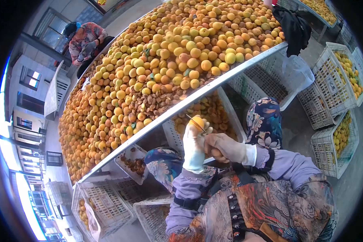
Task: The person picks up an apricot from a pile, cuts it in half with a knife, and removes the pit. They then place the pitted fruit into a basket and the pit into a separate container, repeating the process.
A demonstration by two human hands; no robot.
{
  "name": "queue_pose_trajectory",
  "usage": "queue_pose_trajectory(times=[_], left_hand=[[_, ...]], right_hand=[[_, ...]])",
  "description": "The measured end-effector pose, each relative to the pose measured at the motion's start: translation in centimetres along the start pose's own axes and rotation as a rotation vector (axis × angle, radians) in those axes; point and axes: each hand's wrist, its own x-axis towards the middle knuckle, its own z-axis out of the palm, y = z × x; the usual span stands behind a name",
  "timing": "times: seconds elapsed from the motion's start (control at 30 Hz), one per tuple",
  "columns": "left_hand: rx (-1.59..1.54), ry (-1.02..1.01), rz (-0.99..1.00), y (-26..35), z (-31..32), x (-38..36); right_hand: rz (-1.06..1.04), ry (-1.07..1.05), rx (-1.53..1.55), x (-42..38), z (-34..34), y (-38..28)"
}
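Apricot (pixel 197 121) sits pinched in gloved left hand (pixel 193 146), raised just below table (pixel 246 66) edge, over crate (pixel 230 107). Right hand (pixel 226 148) grips knife (pixel 197 123), blade at fruit, prob. to split it. Pits w/ fruit heaped on table. Other person (pixel 84 40) at far end.

Both hands wear pale, stained gloves: left hand (pixel 193 143), right hand (pixel 226 147). Lilac sleeves (pixel 286 163) show beneath dark floral arm covers (pixel 264 121) and a patterned apron (pixel 270 205)

Two gloved hands: left hand (pixel 194 142), right hand (pixel 224 147); one knife (pixel 196 123); one held apricot (pixel 197 121); apricots on the table (pixel 246 67) beyond counting.
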Motion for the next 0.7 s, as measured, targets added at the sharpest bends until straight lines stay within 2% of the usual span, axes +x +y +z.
queue_pose_trajectory(times=[0.03,0.1,0.13,0.17,0.27,0.3,0.33,0.37,0.43,0.47,0.57,0.63,0.7], left_hand=[[0.077,-0.081,0.019,0.8,-0.9,-0.2],[0.407,-0.028,0.132,1.6,-1.2,-0.7],[0.559,-0.029,0.229,2.0,-0.6,-1.1],[0.713,-0.032,0.325,2.3,0.1,-1.4],[0.828,-0.097,0.474,1.6,0.6,-1.9],[0.900,-0.124,0.515,1.3,0.3,-1.9],[1.094,-0.155,0.662,1.5,0.4,-1.8],[1.093,-0.158,0.661,1.7,0.4,-1.8],[1.438,-0.105,0.876,1.8,0.5,-1.8],[1.456,-0.063,0.936,1.7,0.6,-1.7],[1.520,-0.054,0.884,2.1,0.7,-1.8],[1.453,-0.033,0.853,1.5,0.6,-1.5],[1.387,-0.010,0.818,0.9,0.5,-1.1]], right_hand=[[-0.001,-0.003,-0.003,-0.2,-0.2,-0.3],[-0.248,0.160,-0.150,-0.5,-0.8,-1.2],[-0.160,0.269,-0.048,-0.3,-1.2,-2.4],[-0.132,0.351,-0.083,0.0,-1.8,-2.9],[-0.106,0.428,-0.016,2.6,-2.2,-1.7],[-0.343,0.378,0.108,4.5,-2.2,0.1],[-0.578,0.322,0.229,5.2,-1.5,0.5],[-0.510,0.362,0.045,4.7,-1.6,0.7],[-0.387,0.382,0.172,4.6,-0.7,0.1],[-0.387,0.382,0.174,4.9,-0.7,0.2],[-0.333,0.442,0.182,5.5,-0.6,0.5],[-0.439,0.486,0.313,5.8,0.0,0.6],[-0.461,0.527,0.246,6.1,0.1,0.6]])
